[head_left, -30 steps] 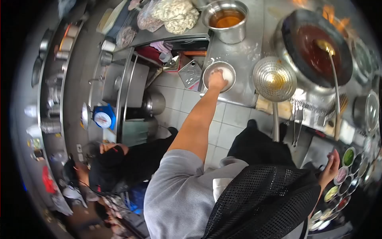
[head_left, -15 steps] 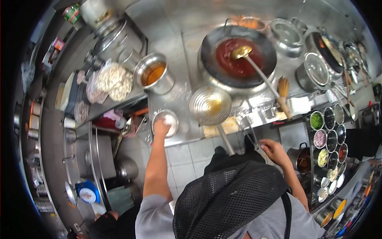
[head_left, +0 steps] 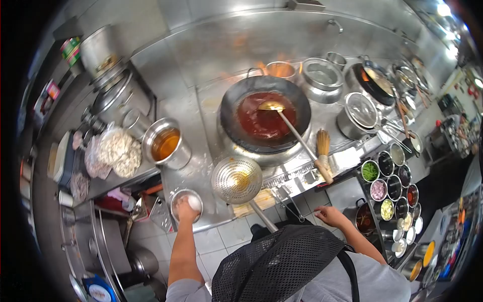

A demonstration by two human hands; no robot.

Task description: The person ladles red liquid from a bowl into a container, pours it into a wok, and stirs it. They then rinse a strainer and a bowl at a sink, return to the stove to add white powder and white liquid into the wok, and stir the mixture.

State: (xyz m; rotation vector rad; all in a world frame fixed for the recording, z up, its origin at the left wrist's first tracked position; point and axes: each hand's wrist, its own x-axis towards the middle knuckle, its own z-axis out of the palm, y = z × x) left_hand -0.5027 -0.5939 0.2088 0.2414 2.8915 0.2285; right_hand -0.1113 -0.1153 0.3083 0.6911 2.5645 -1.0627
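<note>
My left hand [head_left: 186,211] reaches into a small metal bowl [head_left: 174,203] of white powder [head_left: 194,203] at the counter's front edge. Its fingertips are down in the bowl and cannot be made out. My right hand [head_left: 329,216] hangs in front of the stove edge, loosely curled with fingers apart, holding nothing. A round perforated strainer [head_left: 236,179] lies near the front, its handle pointing towards me. Beyond it sits a black wok [head_left: 231,123] of dark red liquid [head_left: 256,126]. A ladle [head_left: 272,106] rests in the wok, its wooden-ended handle over the near rim.
A metal pot [head_left: 179,152] of amber liquid stands left of the wok, beside bags of pale food [head_left: 119,151]. Flames [head_left: 262,67] show behind the wok. A bristle brush [head_left: 323,146] and a lidded pot [head_left: 358,116] are rightward. Several ingredient tins [head_left: 370,171] line the right.
The camera view has tilted up, showing more of the back wall. My left hand stays in the bowl, shifted slightly within it. My right hand stays near the stove's front edge.
</note>
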